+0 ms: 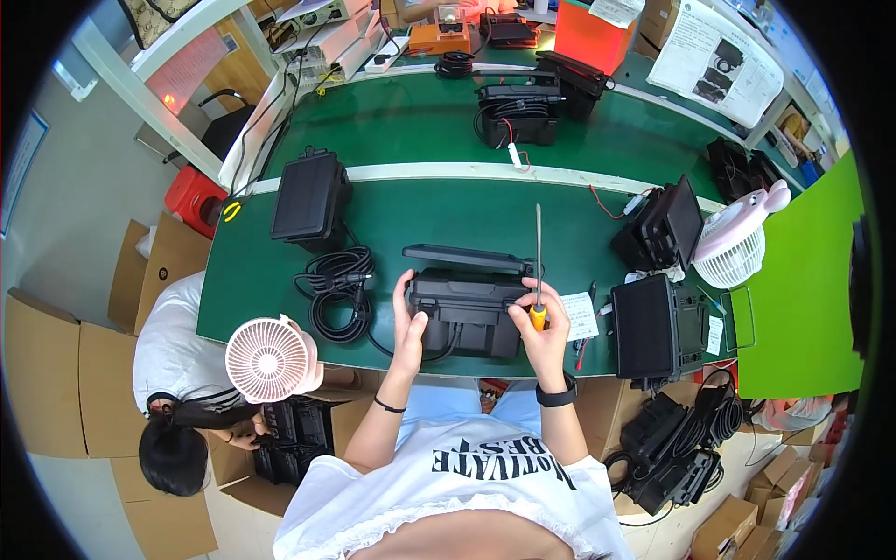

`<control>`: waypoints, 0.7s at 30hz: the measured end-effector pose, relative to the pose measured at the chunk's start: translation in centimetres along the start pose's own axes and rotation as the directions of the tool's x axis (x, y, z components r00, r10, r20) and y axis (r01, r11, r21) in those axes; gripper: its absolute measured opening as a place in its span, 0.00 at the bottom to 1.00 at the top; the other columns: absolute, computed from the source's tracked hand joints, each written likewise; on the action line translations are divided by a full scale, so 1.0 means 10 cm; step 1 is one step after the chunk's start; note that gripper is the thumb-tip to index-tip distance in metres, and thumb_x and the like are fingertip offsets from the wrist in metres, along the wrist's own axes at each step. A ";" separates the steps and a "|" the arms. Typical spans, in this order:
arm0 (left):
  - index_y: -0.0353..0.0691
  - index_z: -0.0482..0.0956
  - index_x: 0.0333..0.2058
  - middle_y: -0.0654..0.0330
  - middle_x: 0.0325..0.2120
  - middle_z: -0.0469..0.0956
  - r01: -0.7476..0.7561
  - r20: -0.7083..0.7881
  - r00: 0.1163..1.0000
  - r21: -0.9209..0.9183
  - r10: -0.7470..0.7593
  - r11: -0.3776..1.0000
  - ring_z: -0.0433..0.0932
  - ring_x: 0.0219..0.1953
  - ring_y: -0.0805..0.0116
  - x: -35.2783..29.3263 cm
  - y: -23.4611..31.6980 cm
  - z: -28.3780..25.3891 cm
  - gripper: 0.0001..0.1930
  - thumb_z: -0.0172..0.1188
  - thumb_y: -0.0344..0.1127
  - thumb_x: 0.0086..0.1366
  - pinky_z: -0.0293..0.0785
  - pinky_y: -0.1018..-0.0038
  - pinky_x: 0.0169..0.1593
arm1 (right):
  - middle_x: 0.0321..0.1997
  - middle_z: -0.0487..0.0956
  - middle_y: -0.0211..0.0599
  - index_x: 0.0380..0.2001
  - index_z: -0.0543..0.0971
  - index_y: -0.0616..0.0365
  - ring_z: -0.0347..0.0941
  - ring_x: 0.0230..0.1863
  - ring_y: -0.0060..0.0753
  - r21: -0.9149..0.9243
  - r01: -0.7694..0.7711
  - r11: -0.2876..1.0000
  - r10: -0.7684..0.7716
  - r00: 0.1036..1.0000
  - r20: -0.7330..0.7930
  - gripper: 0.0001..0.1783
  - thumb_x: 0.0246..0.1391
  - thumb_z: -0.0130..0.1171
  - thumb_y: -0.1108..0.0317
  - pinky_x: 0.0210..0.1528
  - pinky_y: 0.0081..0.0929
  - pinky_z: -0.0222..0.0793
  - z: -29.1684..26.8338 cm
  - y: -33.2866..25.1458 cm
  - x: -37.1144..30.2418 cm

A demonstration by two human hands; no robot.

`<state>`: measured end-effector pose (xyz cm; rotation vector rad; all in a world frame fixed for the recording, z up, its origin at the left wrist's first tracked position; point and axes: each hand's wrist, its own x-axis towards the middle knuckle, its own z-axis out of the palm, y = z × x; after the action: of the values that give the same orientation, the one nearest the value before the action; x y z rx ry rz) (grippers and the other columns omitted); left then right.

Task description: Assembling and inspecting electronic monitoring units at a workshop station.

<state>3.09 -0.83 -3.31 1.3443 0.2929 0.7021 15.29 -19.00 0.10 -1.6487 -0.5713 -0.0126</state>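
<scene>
A black plastic case (467, 303) sits at the front edge of the green table, directly before me, with a flat black panel (471, 257) raised along its far side. My left hand (408, 331) grips the case's left end, thumb on the front face. At the right end, my right hand (549, 338) has a screwdriver (539, 280) with a yellow handle held in its fingers, blade pointing away from me. The right fingertips also touch the case. A cable leaves the case's front and runs left towards a coiled black cable (338, 294).
More black cases stand at the left (311, 201), right (658, 327) and back (518, 112). A pink fan (271, 359) is at the front left, a white-and-pink fan (733, 247) at the right. A paper slip (581, 317) lies right of my hand. A co-worker (182, 373) bends over a carton at the left.
</scene>
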 end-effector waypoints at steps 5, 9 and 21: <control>0.40 0.51 0.69 0.54 0.67 0.54 -0.007 -0.029 1.000 0.025 0.008 1.000 0.59 0.66 0.59 0.01 0.08 0.06 0.40 0.55 0.47 0.63 0.52 0.66 0.68 | 0.51 0.79 0.43 0.25 0.76 0.60 0.76 0.49 0.38 -0.039 -0.063 0.997 0.064 0.998 0.028 0.13 0.46 0.72 0.69 0.50 0.30 0.69 0.01 -0.11 0.06; 0.40 0.52 0.69 0.55 0.67 0.54 0.045 -0.040 0.998 -0.013 -0.045 0.999 0.60 0.66 0.59 0.05 0.12 0.07 0.39 0.54 0.46 0.62 0.53 0.65 0.68 | 0.55 0.78 0.44 0.26 0.73 0.59 0.76 0.49 0.36 0.016 -0.106 0.994 0.106 0.994 0.027 0.15 0.44 0.73 0.69 0.49 0.29 0.69 0.04 0.01 0.00; 0.40 0.52 0.69 0.56 0.65 0.56 0.044 -0.039 0.998 -0.027 -0.045 0.999 0.61 0.64 0.61 0.05 0.13 0.07 0.41 0.57 0.49 0.62 0.54 0.66 0.67 | 0.57 0.78 0.42 0.32 0.82 0.58 0.77 0.51 0.40 -0.095 0.072 0.993 -0.067 0.996 0.050 0.14 0.40 0.76 0.70 0.50 0.31 0.72 0.00 -0.04 0.03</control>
<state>3.47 -1.05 -1.81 1.2962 0.3434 0.6932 15.40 -18.90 0.57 -1.7257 -0.6723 -0.0539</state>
